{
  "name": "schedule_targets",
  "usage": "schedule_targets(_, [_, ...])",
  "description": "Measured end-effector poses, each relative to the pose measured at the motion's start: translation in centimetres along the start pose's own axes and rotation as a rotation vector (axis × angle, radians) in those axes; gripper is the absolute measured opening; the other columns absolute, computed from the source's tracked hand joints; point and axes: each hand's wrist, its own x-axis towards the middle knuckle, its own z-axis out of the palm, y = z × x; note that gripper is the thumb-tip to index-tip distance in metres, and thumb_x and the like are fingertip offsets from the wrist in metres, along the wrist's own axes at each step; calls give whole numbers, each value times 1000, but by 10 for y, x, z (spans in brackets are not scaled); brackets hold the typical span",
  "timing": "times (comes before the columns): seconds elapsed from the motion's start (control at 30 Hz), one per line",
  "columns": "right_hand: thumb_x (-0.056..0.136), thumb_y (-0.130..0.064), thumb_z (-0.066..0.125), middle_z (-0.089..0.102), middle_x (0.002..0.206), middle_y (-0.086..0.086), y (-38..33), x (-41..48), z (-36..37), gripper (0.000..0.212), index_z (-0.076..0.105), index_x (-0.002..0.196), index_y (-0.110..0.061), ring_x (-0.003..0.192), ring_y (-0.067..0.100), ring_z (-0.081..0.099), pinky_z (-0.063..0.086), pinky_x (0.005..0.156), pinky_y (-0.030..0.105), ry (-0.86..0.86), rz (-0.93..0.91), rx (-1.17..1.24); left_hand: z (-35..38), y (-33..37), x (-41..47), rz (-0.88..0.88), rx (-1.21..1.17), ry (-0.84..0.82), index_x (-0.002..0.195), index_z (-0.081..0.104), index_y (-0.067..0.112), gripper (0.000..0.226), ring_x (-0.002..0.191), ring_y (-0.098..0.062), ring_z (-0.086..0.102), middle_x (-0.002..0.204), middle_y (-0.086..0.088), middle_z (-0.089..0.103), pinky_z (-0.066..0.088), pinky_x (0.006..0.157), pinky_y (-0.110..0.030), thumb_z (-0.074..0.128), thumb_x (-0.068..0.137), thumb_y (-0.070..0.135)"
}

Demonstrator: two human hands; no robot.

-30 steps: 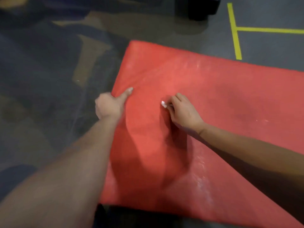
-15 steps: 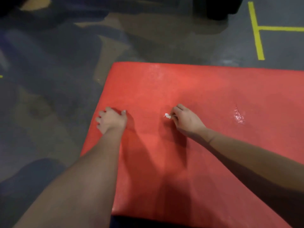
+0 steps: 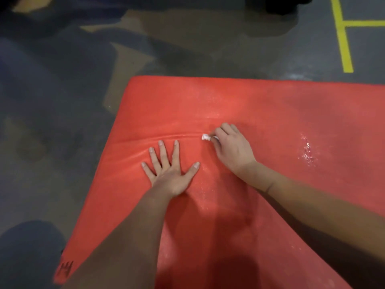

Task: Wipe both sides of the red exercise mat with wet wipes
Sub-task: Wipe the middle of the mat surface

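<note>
The red exercise mat (image 3: 260,105) lies flat on the floor and fills the middle and right of the head view. My left hand (image 3: 169,170) presses flat on it with fingers spread, near the mat's left end. Just to its right, my right hand (image 3: 231,149) is curled around a small crumpled white wet wipe (image 3: 205,137), whose tip sticks out against the mat. A shallow crease runs across the mat above my left fingers. A wet shiny patch (image 3: 307,151) shows on the mat further right.
Grey floor (image 3: 62,122) with dark and brown patches surrounds the mat to the left and beyond. Yellow tape lines (image 3: 343,38) mark the floor at the top right. A dark object (image 3: 279,5) stands at the top edge. My knee (image 3: 27,247) shows lower left.
My left hand let go of the mat's left edge, which dropped flat, and now lies spread open further in on the mat. My right hand kept the wipe and stayed in place.
</note>
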Motion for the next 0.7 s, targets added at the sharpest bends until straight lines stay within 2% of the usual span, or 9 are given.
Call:
schedule_targets(0.1, [96, -22, 52, 61, 94, 10, 12, 47, -6, 20, 68, 97, -10, 89, 37, 55, 49, 72, 48, 25, 9, -47, -3, 1, 3, -10, 5, -19, 151, -28, 52, 98, 144, -26, -45, 155, 6, -49, -25, 115, -59, 28, 81, 92])
schedule_targets(0.23, [97, -19, 54, 62, 106, 13, 30, 113, -19, 21, 71, 104, -10, 104, 39, 53, 47, 83, 49, 7, 152, -101, -2, 2, 3, -8, -3, -16, 150, -29, 53, 99, 144, -26, -45, 155, 7, -49, -24, 116, -61, 29, 80, 93])
schedule_targets(0.37, [99, -26, 59, 63, 106, 13, 44, 141, -12, 22, 73, 101, -9, 104, 35, 56, 47, 86, 43, 13, 307, 14, -3, 1, 4, -17, -2, -38, 148, -31, 54, 100, 142, -26, -47, 154, 7, -51, -25, 115, -61, 29, 79, 93])
schedule_targets(0.47, [98, -22, 61, 62, 100, 16, 37, 129, -4, 19, 71, 96, -6, 98, 36, 60, 46, 85, 42, -47, 165, 96, -2, 1, 6, -14, 3, -34, 147, -33, 53, 100, 141, -26, -49, 152, 7, -53, -26, 114, -61, 27, 78, 93])
schedule_targets(0.53, [96, -15, 58, 62, 100, 21, 40, 140, -4, 18, 71, 97, -3, 97, 40, 60, 45, 86, 43, -68, 94, 65, -3, 1, 6, -14, 12, -41, 147, -34, 53, 99, 140, -26, -49, 152, 7, -53, -27, 113, -61, 26, 79, 93])
schedule_targets(0.7, [98, -13, 55, 61, 109, 22, 56, 183, -15, 22, 74, 105, -3, 102, 41, 59, 49, 84, 44, -20, 238, -18, -6, 2, 7, -8, 11, -76, 147, -35, 53, 99, 138, -27, -52, 150, 6, -55, -28, 113, -61, 27, 81, 92])
